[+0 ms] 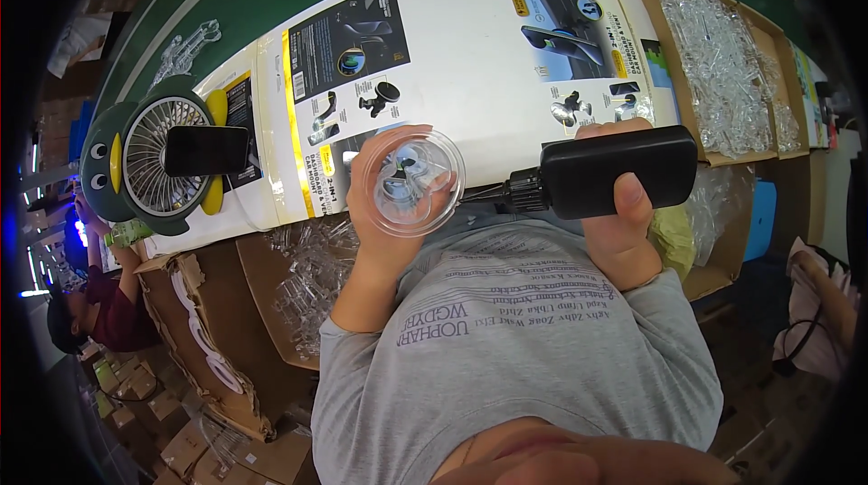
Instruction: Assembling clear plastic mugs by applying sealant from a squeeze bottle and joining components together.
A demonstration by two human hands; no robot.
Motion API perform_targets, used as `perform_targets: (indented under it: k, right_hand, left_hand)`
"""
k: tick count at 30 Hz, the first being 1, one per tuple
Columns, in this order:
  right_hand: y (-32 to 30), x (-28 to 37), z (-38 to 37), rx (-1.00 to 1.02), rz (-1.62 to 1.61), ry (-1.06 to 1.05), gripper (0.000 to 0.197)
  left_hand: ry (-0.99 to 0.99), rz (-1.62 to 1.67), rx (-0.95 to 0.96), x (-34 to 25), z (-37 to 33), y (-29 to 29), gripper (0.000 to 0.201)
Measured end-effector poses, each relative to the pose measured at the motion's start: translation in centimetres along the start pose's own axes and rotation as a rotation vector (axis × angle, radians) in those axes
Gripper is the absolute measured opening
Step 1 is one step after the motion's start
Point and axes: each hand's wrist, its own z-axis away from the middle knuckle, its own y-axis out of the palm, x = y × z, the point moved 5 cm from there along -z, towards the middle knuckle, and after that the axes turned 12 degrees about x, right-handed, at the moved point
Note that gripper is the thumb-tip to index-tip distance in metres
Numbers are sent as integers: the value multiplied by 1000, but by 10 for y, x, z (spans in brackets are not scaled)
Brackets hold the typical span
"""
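Note:
My left hand (384,182) is closed around a clear round plastic piece (418,207), shaped like a shallow cup or disc with a wide rim. Some inner parts show through it, too blurred to name. My right hand (624,223) wraps a black cordless screwdriver (619,173), thumb on the near side and fingers behind. The tool lies level, its ribbed collar and thin dark shaft pointing left at the clear piece. Whether the shaft's tip touches the piece, I cannot tell. Both hands are held just over the table's near edge, in front of my grey shirt.
Printed white cardboard (443,51) covers the table. A penguin-shaped fan (108,160) stands left, a black phone (206,151) in front of it. Clear plastic parts (719,60) fill a carton at right; more parts (312,291) lie in a carton below left. Other people appear at both sides.

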Motion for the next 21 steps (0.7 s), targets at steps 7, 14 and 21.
perform_targets:
  k: [7, 14, 21]
  right_hand:
    - [0, 4, 1, -8, 29, -12, 50]
    - [-2, 2, 3, -36, 13, -58, 51]
    - [-6, 1, 3, -42, 76, -126, 51]
  left_hand:
    - [-25, 65, -27, 2, 3, 1, 49]
    - [-78, 42, 8, 4, 5, 3, 48]
    - [-130, 237, 50, 16, 11, 6, 46]
